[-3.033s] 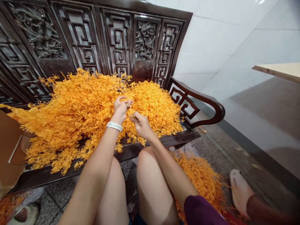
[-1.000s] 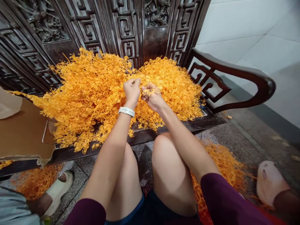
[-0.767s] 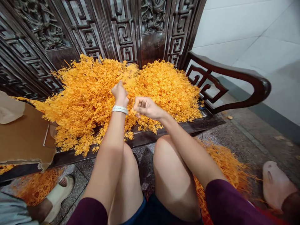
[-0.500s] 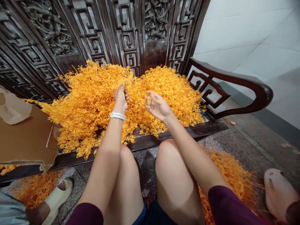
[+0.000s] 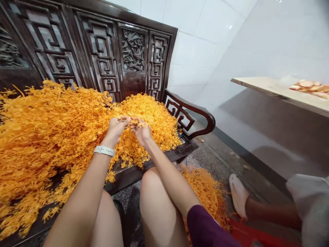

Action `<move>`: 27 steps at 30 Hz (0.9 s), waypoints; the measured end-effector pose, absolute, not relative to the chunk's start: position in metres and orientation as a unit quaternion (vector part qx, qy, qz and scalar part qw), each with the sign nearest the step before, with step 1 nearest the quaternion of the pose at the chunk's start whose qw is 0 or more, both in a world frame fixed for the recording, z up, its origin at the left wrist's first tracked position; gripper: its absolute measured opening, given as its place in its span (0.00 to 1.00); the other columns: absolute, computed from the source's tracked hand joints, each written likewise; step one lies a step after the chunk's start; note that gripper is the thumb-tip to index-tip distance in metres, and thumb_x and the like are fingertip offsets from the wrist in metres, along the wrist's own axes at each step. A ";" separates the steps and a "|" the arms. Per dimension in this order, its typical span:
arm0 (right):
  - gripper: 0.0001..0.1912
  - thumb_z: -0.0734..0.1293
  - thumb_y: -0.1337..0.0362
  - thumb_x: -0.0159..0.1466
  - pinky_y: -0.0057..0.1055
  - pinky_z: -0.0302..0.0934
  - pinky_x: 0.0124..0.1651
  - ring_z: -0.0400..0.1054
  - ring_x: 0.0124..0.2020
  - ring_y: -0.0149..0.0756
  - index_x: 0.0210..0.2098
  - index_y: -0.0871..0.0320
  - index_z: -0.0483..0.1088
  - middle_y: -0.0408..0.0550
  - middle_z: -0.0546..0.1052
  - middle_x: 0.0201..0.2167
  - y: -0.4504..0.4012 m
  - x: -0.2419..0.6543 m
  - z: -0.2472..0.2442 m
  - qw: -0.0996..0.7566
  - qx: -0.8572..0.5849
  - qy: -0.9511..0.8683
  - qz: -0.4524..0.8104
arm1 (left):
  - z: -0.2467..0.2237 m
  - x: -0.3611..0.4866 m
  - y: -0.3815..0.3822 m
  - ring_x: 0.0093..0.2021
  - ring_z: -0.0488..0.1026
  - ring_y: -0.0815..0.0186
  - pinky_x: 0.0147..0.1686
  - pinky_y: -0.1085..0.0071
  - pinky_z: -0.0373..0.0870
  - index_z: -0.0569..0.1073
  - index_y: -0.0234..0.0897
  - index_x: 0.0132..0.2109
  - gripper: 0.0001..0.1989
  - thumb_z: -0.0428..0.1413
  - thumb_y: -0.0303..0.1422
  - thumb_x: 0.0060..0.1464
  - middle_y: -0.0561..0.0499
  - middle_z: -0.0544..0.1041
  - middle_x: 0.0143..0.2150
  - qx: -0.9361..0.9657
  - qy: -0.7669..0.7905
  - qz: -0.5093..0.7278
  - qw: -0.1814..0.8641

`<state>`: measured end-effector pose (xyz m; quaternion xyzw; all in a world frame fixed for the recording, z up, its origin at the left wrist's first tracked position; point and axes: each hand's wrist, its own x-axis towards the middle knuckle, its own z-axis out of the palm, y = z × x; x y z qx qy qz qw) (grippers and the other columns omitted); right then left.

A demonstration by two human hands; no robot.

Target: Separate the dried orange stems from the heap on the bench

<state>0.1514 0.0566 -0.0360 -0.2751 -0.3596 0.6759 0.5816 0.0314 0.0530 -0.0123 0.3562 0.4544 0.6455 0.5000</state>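
**Held piece:** a thin orange sprig [image 5: 132,122], small against the heap, sits just above and between the two hands, over the middle of the pile.

**Long axis:** runs roughly side to side across the person's front, tipped slightly down toward the right.

**Points:** one end toward each hand; too small to tell stem end from tip.

**Grip:** fingertips of both hands pressed together on the sprig, palms turned in and facing each other, hands almost touching.

**Nearer hand:** neither clearly; the left hand [image 5: 117,127] and right hand [image 5: 142,133] each reach one end. The sprig's middle looks slightly closer to the right.

**Things:** both hands hover over a heap of orange dried sprigs [image 5: 43,137], piled on the seat of a carved dark wood settee [image 5: 133,175]. A white watch [image 5: 104,151] circles the left wrist.

**Rest:** loose sprigs [image 5: 205,195] lie on the speckled floor [image 5: 216,161] below the seat. At right, a pale slipper [image 5: 238,195] sits on another person's foot. A pale board [image 5: 259,85] juts from near the tiled wall [image 5: 195,44].
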 end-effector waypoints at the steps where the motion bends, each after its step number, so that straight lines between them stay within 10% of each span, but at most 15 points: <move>1: 0.11 0.72 0.56 0.63 0.28 0.66 0.31 0.67 0.25 0.30 0.35 0.55 0.70 0.41 0.75 0.26 0.057 0.155 -0.036 0.579 -0.273 -0.363 0.677 | -0.014 0.032 0.054 0.27 0.73 0.69 0.29 0.75 0.70 0.77 0.32 0.30 0.14 0.74 0.31 0.42 0.49 0.77 0.28 0.380 0.452 0.643 0.489; 11: 0.08 0.72 0.60 0.64 0.29 0.58 0.32 0.61 0.26 0.31 0.30 0.55 0.73 0.40 0.72 0.26 0.043 0.170 -0.024 0.505 -0.320 -0.627 0.500 | -0.011 0.047 0.063 0.26 0.72 0.70 0.29 0.76 0.69 0.67 0.38 0.29 0.11 0.60 0.19 0.45 0.55 0.74 0.26 0.335 0.465 0.711 0.408; 18: 0.09 0.69 0.60 0.69 0.33 0.66 0.39 0.73 0.35 0.35 0.41 0.58 0.80 0.47 0.80 0.34 -0.017 0.174 0.023 0.076 -0.022 -0.790 0.609 | -0.012 0.010 0.077 0.24 0.70 0.73 0.26 0.78 0.63 0.66 0.39 0.36 0.11 0.61 0.24 0.54 0.54 0.77 0.31 0.264 0.500 0.741 0.361; 24: 0.16 0.68 0.48 0.66 0.33 0.70 0.39 0.73 0.40 0.36 0.45 0.51 0.77 0.50 0.79 0.47 0.028 0.193 0.011 0.549 -0.276 -0.511 0.601 | -0.011 0.000 0.073 0.29 0.73 0.72 0.28 0.76 0.64 0.76 0.39 0.42 0.08 0.63 0.25 0.54 0.49 0.81 0.38 0.291 0.477 0.741 0.372; 27: 0.16 0.67 0.50 0.66 0.35 0.71 0.41 0.74 0.44 0.38 0.48 0.51 0.73 0.52 0.75 0.57 0.056 0.198 -0.010 0.627 -0.402 -0.386 0.544 | -0.010 0.002 0.073 0.32 0.74 0.70 0.33 0.74 0.68 0.76 0.38 0.40 0.07 0.66 0.29 0.55 0.48 0.82 0.39 0.303 0.461 0.742 0.381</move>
